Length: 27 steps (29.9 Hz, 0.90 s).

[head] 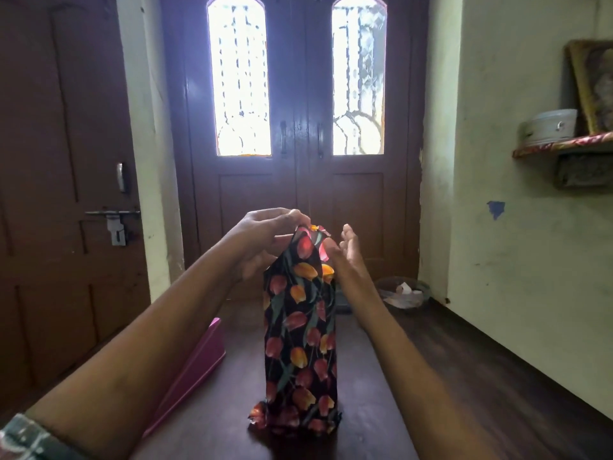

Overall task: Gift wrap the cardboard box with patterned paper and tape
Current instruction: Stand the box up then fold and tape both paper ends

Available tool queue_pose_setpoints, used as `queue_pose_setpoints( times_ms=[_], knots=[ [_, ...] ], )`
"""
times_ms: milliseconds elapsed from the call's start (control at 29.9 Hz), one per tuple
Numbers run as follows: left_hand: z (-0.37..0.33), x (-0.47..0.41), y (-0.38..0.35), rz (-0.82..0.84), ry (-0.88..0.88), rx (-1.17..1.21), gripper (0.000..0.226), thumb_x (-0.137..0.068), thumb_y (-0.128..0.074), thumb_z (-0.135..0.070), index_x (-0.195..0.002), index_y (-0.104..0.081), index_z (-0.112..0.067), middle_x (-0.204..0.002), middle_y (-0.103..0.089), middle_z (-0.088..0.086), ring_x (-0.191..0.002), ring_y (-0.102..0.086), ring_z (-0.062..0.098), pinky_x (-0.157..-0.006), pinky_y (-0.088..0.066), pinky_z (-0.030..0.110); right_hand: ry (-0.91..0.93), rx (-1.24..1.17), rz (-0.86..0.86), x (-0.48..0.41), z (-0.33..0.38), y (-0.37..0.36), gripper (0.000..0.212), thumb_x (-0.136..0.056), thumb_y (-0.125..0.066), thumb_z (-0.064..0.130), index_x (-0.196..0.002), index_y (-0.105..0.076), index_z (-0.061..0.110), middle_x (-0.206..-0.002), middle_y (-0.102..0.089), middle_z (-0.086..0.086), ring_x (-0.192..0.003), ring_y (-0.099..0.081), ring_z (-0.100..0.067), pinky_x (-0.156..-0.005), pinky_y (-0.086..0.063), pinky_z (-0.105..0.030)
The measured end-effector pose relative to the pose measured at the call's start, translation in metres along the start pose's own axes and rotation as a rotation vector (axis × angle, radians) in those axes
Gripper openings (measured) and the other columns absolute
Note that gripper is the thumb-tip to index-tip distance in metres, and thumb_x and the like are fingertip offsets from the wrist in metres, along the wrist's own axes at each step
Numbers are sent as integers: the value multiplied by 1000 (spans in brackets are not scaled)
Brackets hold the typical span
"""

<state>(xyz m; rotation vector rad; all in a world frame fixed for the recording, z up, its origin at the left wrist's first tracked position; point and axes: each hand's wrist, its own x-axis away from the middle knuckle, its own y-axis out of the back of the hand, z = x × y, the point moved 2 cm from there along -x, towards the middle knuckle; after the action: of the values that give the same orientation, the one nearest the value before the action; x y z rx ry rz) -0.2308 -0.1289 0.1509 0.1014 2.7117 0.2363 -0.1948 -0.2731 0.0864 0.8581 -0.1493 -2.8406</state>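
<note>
Sleeve [20, 439] nearest lens. Left grip [265, 234] pinches top flap of patterned paper [300, 327], likely creasing it for tape. Right grip [346, 250] wide, flat beside flap, probably steadying. Box, fully covered, stands upright on counter [371, 410] below both grips.

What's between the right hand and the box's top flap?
Nothing visible. The right hand is open, right beside the flap atop the wrapped box. The left hand pinches the flap from the other side. The pink item lies lower left, clear.
</note>
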Motion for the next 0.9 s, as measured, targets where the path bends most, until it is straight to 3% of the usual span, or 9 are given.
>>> queue_pose_setpoints(
  times_ms=[134, 234, 334, 468, 635, 702, 769, 802, 903],
  knots=[
    [1, 3, 8, -78, -19, -86, 24, -88, -60, -32, -98, -69, -11, -85, -72, 2, -75, -69, 14, -61, -53, 28, 2, 6, 53, 7, -3, -11, 87, -83, -44, 63, -149, -2, 25, -157, -11, 2, -142, -17, -19, -110, -24, -36],
    [2, 7, 10, 52, 10, -130, 26, -89, -58, -29, -109, -67, -17, -99, -72, 2, -92, -69, 17, -72, -53, 32, 9, 3, 42, 10, -4, -14, 118, -57, -40, 89, -148, 4, 30, -157, -4, 7, -143, -11, -15, -113, -18, -41],
    [2, 8, 9, 129, 27, -203, 26, -93, -48, -20, -111, -67, -15, -106, -70, 4, -98, -67, 18, -81, -52, 33, 21, 5, 50, 11, -9, -18, 124, -47, -31, 97, -146, 11, 36, -157, 4, 11, -144, -4, -15, -114, -14, -45],
    [-3, -2, 8, 21, 177, -271, 47, -88, -48, -52, -93, -67, -9, -92, -71, 6, -88, -66, 23, -80, -50, 36, 38, 24, 20, 13, -9, -24, 130, -41, -31, 99, -143, 19, 37, -157, 2, 8, -143, -9, -18, -112, -18, -44],
    [-21, -29, -2, 125, 411, -574, 73, -67, -60, -73, -105, -67, -10, -106, -69, 12, -96, -66, 30, -90, -52, 42, 101, 194, 24, 17, -7, -30, 122, -58, -53, 82, -139, 26, 38, -158, 1, 4, -144, -12, -20, -112, -21, -43],
    [-27, -39, -7, 121, 449, -684, 55, -75, -66, -55, -104, -66, -8, -106, -68, 12, -97, -66, 31, -89, -53, 41, 120, 221, 12, 18, -8, -29, 116, -67, -57, 67, -140, 26, 34, -158, 6, 5, -144, -7, -18, -109, -18, -32],
    [-32, -47, -12, 75, 431, -767, 29, -83, -65, -37, -88, -65, -8, -94, -66, 8, -80, -66, 23, -66, -55, 29, 146, 218, 6, 18, -10, -29, 113, -74, -60, 56, -140, 28, 32, -157, 12, 5, -144, -1, -16, -106, -12, -26],
    [-35, -49, -14, 49, 414, -779, 23, -84, -65, -33, -80, -63, -10, -89, -64, 6, -71, -62, 20, -59, -50, 25, 158, 218, 10, 18, -12, -29, 110, -77, -60, 53, -138, 29, 33, -157, 14, 4, -144, 2, -16, -108, -10, -27],
    [-34, -53, -13, -94, 279, -714, 25, -83, -64, -30, -72, -61, -8, -83, -58, 9, -66, -52, 21, -61, -41, 25, 176, 219, 42, 23, -18, -32, 101, -84, -54, 54, -138, 27, 29, -157, 14, 0, -144, 5, -16, -112, -8, -28]
  ],
)
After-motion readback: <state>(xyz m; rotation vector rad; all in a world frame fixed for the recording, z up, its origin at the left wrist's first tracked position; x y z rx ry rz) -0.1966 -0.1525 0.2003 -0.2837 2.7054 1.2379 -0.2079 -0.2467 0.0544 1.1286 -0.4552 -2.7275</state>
